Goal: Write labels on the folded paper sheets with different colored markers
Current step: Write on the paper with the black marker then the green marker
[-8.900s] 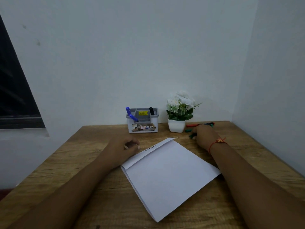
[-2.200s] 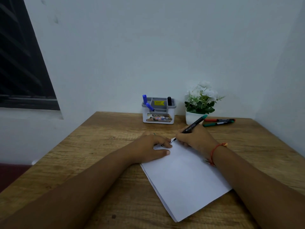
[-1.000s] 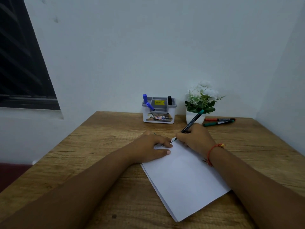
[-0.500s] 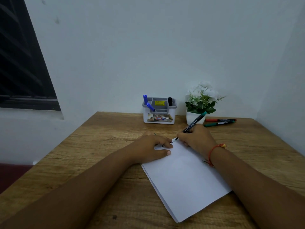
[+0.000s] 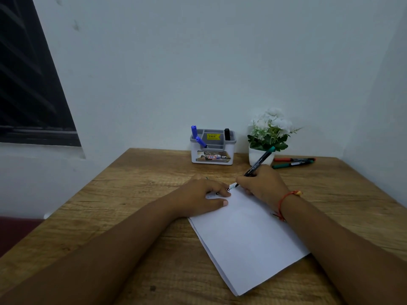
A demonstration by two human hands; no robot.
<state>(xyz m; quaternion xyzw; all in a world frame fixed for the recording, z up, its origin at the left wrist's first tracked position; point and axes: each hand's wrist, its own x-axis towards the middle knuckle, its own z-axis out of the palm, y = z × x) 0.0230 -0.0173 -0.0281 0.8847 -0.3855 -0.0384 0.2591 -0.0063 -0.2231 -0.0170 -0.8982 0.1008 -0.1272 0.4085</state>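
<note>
Two hands worked at the far corner of the paper [image 5: 246,238], which lay folded and askew on the table [image 5: 132,194], its near corner pointing toward the person. The left hand [image 5: 204,197] rested on the sheet's far left part, fingers loosely bent and thumb stretched out along the paper, holding it down; whether anything sat under its fingers could not be told. The right hand [image 5: 262,183] gripped a marker [image 5: 257,164], fingers curled round the black barrel, with the teal end slanting up and away toward the plant [image 5: 269,133]. The tip touched the paper just beside the left fingertips, where small dark marks showed, too small to read. A red thread [image 5: 284,198] circled the right wrist.

At the table's far edge, against the wall, stood a caddy [image 5: 212,156] with two blue markers [image 5: 193,131] in its left compartments and a black marker [image 5: 226,134] at its right end. The plant, white-flowered in a white pot, stood just right of it. Right of the pot lay a red marker [image 5: 293,159] and a green marker [image 5: 290,165], side by side, the red one farther back. A dark window [image 5: 28,84] filled the upper left.
</note>
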